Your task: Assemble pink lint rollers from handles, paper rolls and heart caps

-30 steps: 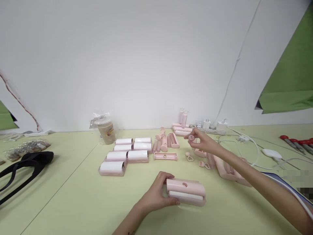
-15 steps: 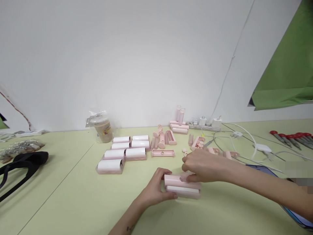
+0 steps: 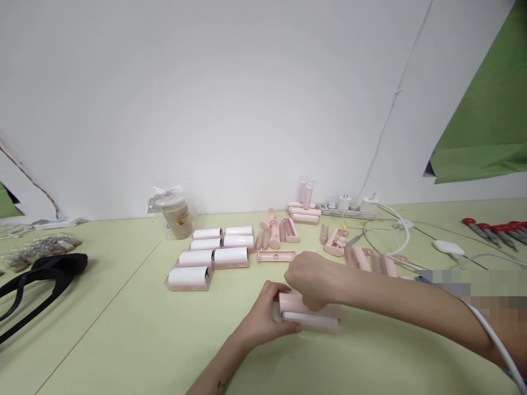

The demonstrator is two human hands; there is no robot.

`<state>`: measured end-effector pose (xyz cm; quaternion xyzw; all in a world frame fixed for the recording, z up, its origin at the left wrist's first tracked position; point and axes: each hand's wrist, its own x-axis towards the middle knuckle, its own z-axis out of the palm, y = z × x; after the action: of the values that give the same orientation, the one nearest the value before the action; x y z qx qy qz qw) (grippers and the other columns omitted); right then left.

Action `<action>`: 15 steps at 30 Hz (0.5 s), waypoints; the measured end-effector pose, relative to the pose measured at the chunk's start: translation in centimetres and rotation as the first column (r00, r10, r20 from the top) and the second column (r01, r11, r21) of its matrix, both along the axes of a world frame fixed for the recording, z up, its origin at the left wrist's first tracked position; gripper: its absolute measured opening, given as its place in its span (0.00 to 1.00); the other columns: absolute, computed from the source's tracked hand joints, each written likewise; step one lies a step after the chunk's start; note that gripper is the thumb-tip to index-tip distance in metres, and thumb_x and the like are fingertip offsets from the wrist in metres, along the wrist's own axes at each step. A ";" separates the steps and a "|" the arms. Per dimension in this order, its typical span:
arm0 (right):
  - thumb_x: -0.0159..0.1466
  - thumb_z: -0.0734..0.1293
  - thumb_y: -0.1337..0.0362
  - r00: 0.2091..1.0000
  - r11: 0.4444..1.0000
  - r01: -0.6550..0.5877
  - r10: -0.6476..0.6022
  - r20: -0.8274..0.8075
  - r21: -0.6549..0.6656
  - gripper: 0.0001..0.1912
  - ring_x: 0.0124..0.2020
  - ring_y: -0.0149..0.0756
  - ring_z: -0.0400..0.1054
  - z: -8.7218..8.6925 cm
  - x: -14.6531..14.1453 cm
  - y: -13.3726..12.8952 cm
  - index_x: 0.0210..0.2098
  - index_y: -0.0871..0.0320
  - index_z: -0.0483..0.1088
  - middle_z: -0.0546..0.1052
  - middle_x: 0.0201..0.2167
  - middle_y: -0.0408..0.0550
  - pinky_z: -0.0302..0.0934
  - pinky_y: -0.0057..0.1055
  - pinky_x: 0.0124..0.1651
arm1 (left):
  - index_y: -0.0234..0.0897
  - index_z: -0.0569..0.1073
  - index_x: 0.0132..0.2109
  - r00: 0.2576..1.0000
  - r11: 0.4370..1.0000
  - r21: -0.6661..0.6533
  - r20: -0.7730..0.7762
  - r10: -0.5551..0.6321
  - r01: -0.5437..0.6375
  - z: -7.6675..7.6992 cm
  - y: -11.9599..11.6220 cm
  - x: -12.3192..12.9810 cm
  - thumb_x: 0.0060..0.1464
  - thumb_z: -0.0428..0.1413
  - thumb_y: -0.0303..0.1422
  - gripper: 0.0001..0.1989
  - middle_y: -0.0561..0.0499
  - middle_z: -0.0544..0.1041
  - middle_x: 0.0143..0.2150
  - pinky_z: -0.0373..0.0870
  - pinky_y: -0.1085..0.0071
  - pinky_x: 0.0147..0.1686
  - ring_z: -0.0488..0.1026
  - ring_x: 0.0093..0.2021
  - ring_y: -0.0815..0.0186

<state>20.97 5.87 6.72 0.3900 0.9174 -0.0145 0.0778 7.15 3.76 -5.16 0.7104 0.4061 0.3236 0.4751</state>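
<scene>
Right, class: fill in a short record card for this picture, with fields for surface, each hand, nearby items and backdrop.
Surface: pale green table.
Left hand: grips the left end of a pink lint roller case lying on the table.
Right hand: pressed down on top of the same case, fingers curled.
Behind the hands: rows of white rolls, loose pink parts.
Far left: black bag.
Far right: red-handled screwdrivers, white cables.
Backdrop: white wall, green sheet.
</scene>
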 end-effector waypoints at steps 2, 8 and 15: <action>0.43 0.67 0.70 0.999 1.000 0.019 -0.018 0.051 -0.021 0.08 0.21 0.39 0.67 0.1 -0.6 -0.2 0.11 0.57 0.65 0.69 0.11 0.46 0.55 0.32 0.25 | 0.39 0.62 0.47 1.000 1.000 -0.006 0.003 0.011 -0.011 0.0 0.0 0.1 0.38 0.61 0.30 0.27 0.50 0.63 0.46 0.61 0.67 0.46 0.63 0.47 0.60; 0.40 0.69 0.72 0.972 0.980 0.120 -0.084 0.218 -0.158 0.15 0.16 0.37 0.65 1.3 -1.3 0.8 0.05 0.57 0.59 0.65 0.06 0.41 0.57 0.31 0.22 | 0.38 0.62 0.44 0.995 0.999 0.027 -0.090 0.039 -0.037 0.4 -0.5 0.2 0.37 0.61 0.32 0.25 0.49 0.63 0.44 0.61 0.67 0.43 0.63 0.45 0.60; 0.42 0.68 0.69 0.951 0.940 0.237 -0.173 0.255 -0.244 0.11 0.17 0.38 0.67 1.6 -1.1 0.5 0.08 0.58 0.64 0.66 0.06 0.42 0.59 0.31 0.23 | 0.39 0.58 0.36 0.956 0.985 0.148 -0.263 0.127 -0.090 0.2 -1.4 1.0 0.33 0.60 0.35 0.22 0.51 0.63 0.37 0.61 0.69 0.33 0.63 0.37 0.62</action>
<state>19.86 6.37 8.31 0.4686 0.8456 -0.1032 0.2341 8.19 2.32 -4.96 0.7550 0.4831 0.2752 0.3477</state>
